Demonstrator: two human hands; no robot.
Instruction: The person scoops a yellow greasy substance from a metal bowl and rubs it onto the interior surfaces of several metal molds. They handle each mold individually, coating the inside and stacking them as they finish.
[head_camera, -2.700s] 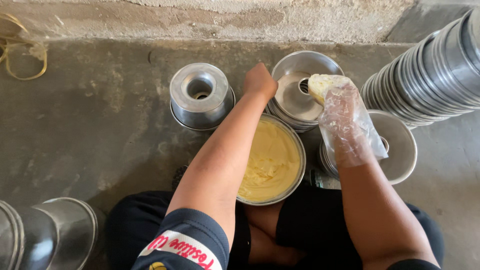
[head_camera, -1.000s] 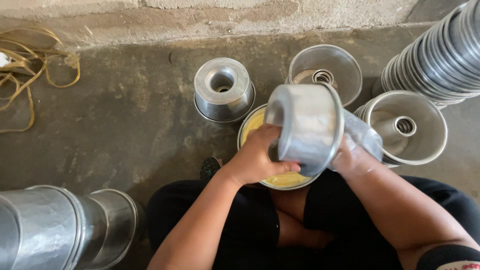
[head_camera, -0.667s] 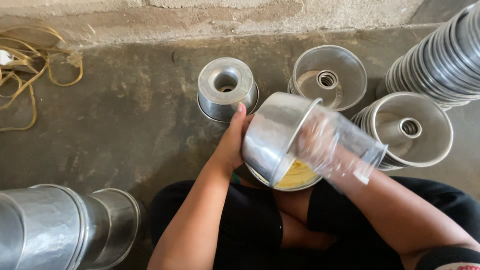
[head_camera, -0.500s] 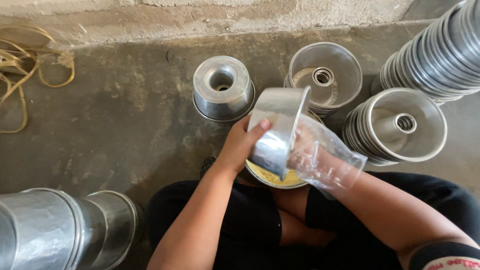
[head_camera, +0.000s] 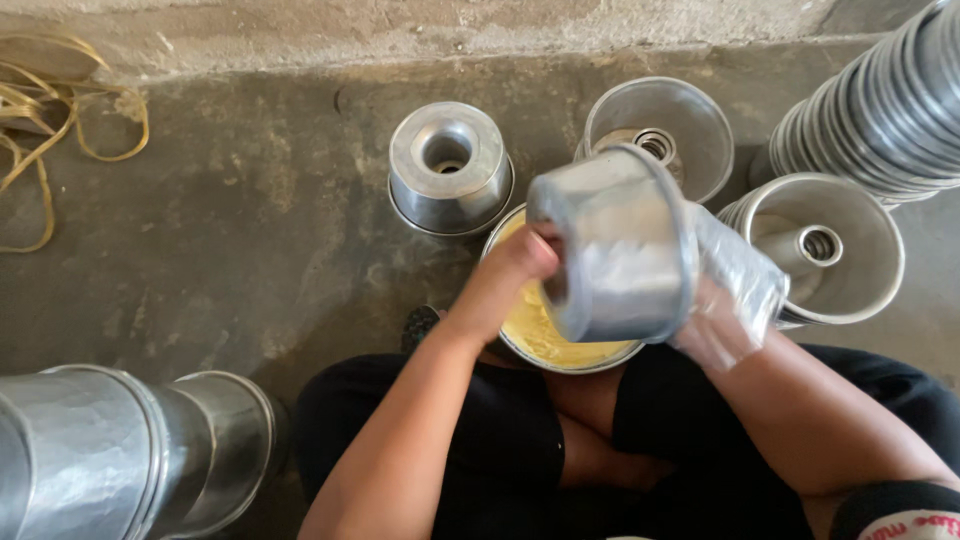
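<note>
I hold a round metal tube cake pan tilted on its side above a metal bowl of yellow paste that sits between my knees. My left hand grips the pan's base on the left. My right hand, covered by a clear plastic bag used as a glove, is pushed into the pan's open mouth on the right. The fingers inside the pan are hidden.
An upturned tube pan stands on the concrete floor ahead. Two open tube pans sit to the right, by a leaning stack of pans. More stacked pans lie lower left. Yellow cord lies top left.
I picked a pan up off the floor, brought it over the bowl, and turned it while my gloved right hand moved into its mouth.
</note>
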